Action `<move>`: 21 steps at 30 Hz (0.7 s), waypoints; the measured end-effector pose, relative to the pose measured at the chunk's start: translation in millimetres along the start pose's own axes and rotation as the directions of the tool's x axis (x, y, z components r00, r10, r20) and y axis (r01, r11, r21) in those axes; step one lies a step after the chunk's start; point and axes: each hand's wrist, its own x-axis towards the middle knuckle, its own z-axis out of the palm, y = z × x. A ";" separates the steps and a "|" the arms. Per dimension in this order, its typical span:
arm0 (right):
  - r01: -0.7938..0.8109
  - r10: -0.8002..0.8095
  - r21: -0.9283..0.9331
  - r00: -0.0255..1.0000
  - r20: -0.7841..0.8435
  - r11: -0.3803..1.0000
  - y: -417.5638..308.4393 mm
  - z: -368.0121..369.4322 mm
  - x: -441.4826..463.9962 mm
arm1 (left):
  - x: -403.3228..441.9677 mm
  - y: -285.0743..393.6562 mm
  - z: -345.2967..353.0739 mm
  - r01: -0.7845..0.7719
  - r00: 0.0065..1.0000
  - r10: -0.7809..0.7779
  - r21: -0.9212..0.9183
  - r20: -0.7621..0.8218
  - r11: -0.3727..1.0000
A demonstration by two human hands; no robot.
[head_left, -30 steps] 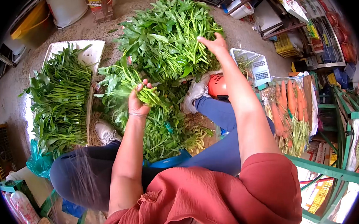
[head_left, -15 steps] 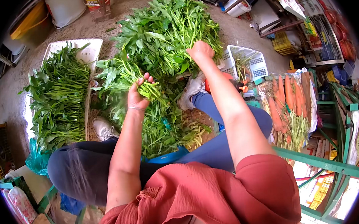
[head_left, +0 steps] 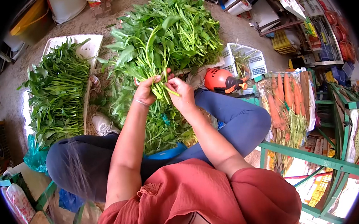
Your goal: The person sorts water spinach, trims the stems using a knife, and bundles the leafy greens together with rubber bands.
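Note:
My left hand (head_left: 144, 92) is closed round a bunch of water spinach (head_left: 149, 69), its leaves pointing away from me and its cut stems towards me. Beside it, my right hand (head_left: 182, 96) pinches a water spinach stem (head_left: 171, 90) against the edge of that bunch. Just beyond both hands lies a big heap of water spinach (head_left: 191, 33). Loose greens (head_left: 148, 132) spread on the floor below my hands, between my legs. To the left, a white foam tray (head_left: 94, 46) holds neatly laid bunches of water spinach (head_left: 59, 98).
An orange spray bottle (head_left: 218, 80) stands near my right knee, beside a white plastic basket (head_left: 250, 58) with scraps. Carrots (head_left: 288, 91) lie further right by a green metal frame (head_left: 314, 157). Buckets (head_left: 67, 8) stand at the back left. A teal plastic bag (head_left: 35, 155) lies left.
My right hand has come back from the big heap to the bunch in my left hand, bringing a stem. The orange spray bottle, earlier mostly hidden by my arm, now shows.

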 end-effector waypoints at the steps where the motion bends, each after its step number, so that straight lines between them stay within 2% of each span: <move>1: 0.053 -0.051 -0.033 0.996 0.077 0.998 -1.6 -4.9 2.4 | -2.2 2.8 -1.4 0.051 0.999 -0.051 -0.031 0.007 0.998; 2: 0.109 -0.098 -0.062 0.983 0.155 0.992 -2.5 -14.0 7.7 | -3.1 3.2 -3.2 0.048 0.999 -0.048 -0.032 0.005 0.998; 3: -0.101 0.107 -0.058 0.987 0.122 0.993 -6.7 -21.0 21.1 | -3.3 3.1 -6.3 0.029 0.996 -0.032 -0.039 -0.078 0.999; 4: -0.307 0.310 -0.047 0.946 0.091 0.951 -7.4 -26.9 39.7 | -4.1 3.3 -8.7 0.009 0.987 -0.016 -0.045 -0.162 0.999; 5: -0.156 0.147 -0.112 0.985 -0.087 0.981 -2.3 -33.3 60.1 | -4.4 3.0 -5.3 -0.036 0.971 0.016 -0.079 -0.240 0.996; 6: -0.020 -0.032 -0.202 0.968 -0.249 0.979 4.3 -39.3 80.6 | -5.6 2.1 -8.3 -0.035 0.969 0.015 -0.080 -0.245 0.996; 8: -0.087 -0.117 -0.499 0.925 -0.363 0.862 19.9 -45.2 120.6 | -4.7 0.8 -13.9 -0.091 0.974 0.060 -0.131 -0.220 0.987; 9: -0.241 0.097 -0.516 0.952 -0.290 0.822 19.7 -47.8 133.6 | -6.9 2.7 -9.2 -0.103 0.966 0.068 -0.131 -0.248 0.986; 10: -0.380 0.311 -0.544 0.925 -0.218 0.748 20.4 -50.9 144.1 | -4.4 1.7 -14.9 -0.130 0.977 0.100 -0.153 -0.190 0.980; 11: -0.423 0.393 -0.505 0.903 -0.172 0.752 21.7 -54.3 150.5 | -2.2 2.6 -21.5 -0.149 0.984 0.126 -0.192 -0.129 0.970; 12: -0.425 0.367 -0.478 0.905 -0.214 0.769 31.7 -56.8 155.5 | -1.7 4.6 -23.2 -0.168 0.985 0.156 -0.235 -0.071 0.957; 14: -0.468 0.430 -0.154 0.874 -0.225 0.870 50.0 -61.1 158.1 | 2.2 7.7 -28.7 -0.246 0.968 0.217 -0.314 -0.125 0.917; 15: -0.358 0.366 0.081 0.890 -0.270 0.930 46.3 -57.7 148.2 | 4.2 9.6 -33.4 -0.243 0.968 0.208 -0.308 -0.143 0.920; 16: -0.359 0.366 0.076 0.891 -0.269 0.930 38.0 -54.1 137.4 | 5.1 10.9 -34.5 -0.239 0.967 0.198 -0.303 -0.159 0.923; 18: -0.045 0.024 -0.070 0.961 -0.277 0.997 17.4 -46.2 111.6 | 3.3 8.9 -32.0 -0.241 0.965 0.196 -0.301 -0.174 0.923; 20: 0.038 -0.072 -0.223 0.986 -0.149 0.974 -12.6 -37.0 75.6 | 2.6 6.4 -23.4 -0.223 0.944 0.169 -0.171 -0.282 0.960; 21: 0.046 -0.056 -0.205 0.997 -0.045 0.978 -12.3 -29.8 62.0 | 1.7 4.8 -23.2 -0.183 0.947 0.135 -0.141 -0.291 0.973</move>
